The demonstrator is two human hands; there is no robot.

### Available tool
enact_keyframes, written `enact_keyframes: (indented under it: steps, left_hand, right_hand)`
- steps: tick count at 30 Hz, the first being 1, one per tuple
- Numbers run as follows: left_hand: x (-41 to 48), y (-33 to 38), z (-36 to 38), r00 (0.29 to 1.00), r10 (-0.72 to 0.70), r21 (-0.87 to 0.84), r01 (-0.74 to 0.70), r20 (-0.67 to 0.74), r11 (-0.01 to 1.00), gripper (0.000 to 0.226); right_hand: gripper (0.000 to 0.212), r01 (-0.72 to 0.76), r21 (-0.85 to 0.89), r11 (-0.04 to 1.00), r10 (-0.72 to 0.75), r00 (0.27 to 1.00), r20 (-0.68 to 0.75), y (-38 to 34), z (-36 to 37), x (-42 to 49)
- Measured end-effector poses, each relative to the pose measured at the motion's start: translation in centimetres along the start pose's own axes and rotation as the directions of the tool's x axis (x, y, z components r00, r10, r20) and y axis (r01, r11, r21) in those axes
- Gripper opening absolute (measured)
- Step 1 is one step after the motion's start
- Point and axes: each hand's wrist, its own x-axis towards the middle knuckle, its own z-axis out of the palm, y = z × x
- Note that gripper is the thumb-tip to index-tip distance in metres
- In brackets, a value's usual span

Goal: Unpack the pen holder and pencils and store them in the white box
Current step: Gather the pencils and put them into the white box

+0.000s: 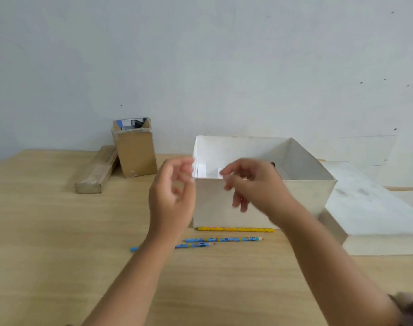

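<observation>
On the wooden tabletop [48,231] lay three pencils, all just in front of the one white box [306,196]: a yellow pencil [236,229] against the foot of its near wall, a blue pencil [222,239] a little nearer, and a second blue pencil [193,245] partly hidden under the left forearm. The box stood open, with some white paper showing inside by its left wall. Two hands were raised before it. The left hand [172,196] hung at the box's near left corner, its grip slack, fingers loosely curled round nothing. The right hand [255,184] was over the near rim, thumb and forefinger drawn close; it was blurred, and I could not tell whether that grip had hold of anything. One brown carton [136,154] stood upright near the wall [200,67], open-topped, with one long taped package [95,172] leaning on its left side. One white lid [370,208] lay to the right of the box.
</observation>
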Motion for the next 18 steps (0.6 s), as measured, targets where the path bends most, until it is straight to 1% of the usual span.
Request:
enact_keyframes:
  steps: [2,3,4,5,6,8,10,12,14,15,16,17,18]
  left_hand:
    - [-2.2,-2.6,-1.9,0.990,-0.140,0.124,0.140,-0.006,0.982,0.035]
    - [-3.1,-3.9,-2.7,0.978,-0.209,0.215,0.200,0.019,0.956,0.035]
    - [-4.0,-5.1,-3.3,0.962,-0.265,0.314,0.232,0.064,0.921,0.037]
    - [-5.0,-6.0,-3.8,0.945,-0.303,0.416,0.230,0.120,0.880,0.038]
    - [-5.8,-6.8,-4.2,0.931,-0.322,0.516,0.194,0.170,0.834,0.037]
    - [-7.0,-7.9,-4.6,0.930,-0.284,0.659,0.064,0.232,0.750,0.031]
    - [-7.6,-8.2,-4.6,0.931,-0.235,0.698,-0.029,0.279,0.715,0.025]
    - [-7.8,-8.2,-4.4,0.927,-0.205,0.709,-0.086,0.315,0.700,0.023]
    - [-7.9,-8.4,-4.4,0.935,-0.166,0.703,-0.112,0.314,0.703,0.025]
    - [-7.9,-8.6,-4.5,0.944,-0.141,0.692,-0.113,0.299,0.713,0.024]
    - [-8.0,-8.5,-4.5,0.953,-0.124,0.675,-0.101,0.277,0.731,0.022]
    - [-8.0,-8.4,-4.5,0.962,-0.109,0.647,-0.084,0.252,0.758,0.021]
    - [-8.0,-8.1,-4.3,0.970,-0.091,0.612,-0.069,0.227,0.788,0.022]
  right_hand:
    - [0.016,-0.008,-0.189,0.982,0.023,0.997,0.076,2.1,2.6,-1.3]
    - [0.016,0.005,-0.328,0.945,0.030,0.994,0.101,3.3,4.0,-1.7]
    - [0.016,0.019,-0.470,0.883,0.041,0.992,0.117,4.6,5.2,-2.0]
    - [0.018,0.025,-0.590,0.807,0.059,0.991,0.124,5.7,6.3,-2.4]
    - [0.021,0.025,-0.666,0.745,0.077,0.989,0.124,6.6,7.3,-2.8]
    - [0.025,0.023,-0.734,0.679,0.092,0.989,0.117,7.9,9.0,-3.7]
    - [0.025,0.022,-0.756,0.654,0.067,0.994,0.087,8.5,10.0,-4.4]
    - [0.023,0.036,-0.773,0.633,0.025,0.998,0.066,8.7,10.4,-4.9]
    - [0.026,0.021,-0.748,0.663,-0.006,1.000,0.022,9.0,10.4,-5.1]
    - [0.030,-0.007,-0.705,0.709,-0.020,0.999,-0.030,9.3,10.3,-5.3]
    - [0.034,-0.048,-0.617,0.786,-0.015,0.995,-0.097,9.4,10.2,-5.4]
    - [0.035,-0.096,-0.458,0.884,0.031,0.989,-0.147,9.4,9.9,-5.6]
    - [0.033,-0.132,-0.229,0.964,0.099,0.983,-0.153,9.3,9.6,-5.8]
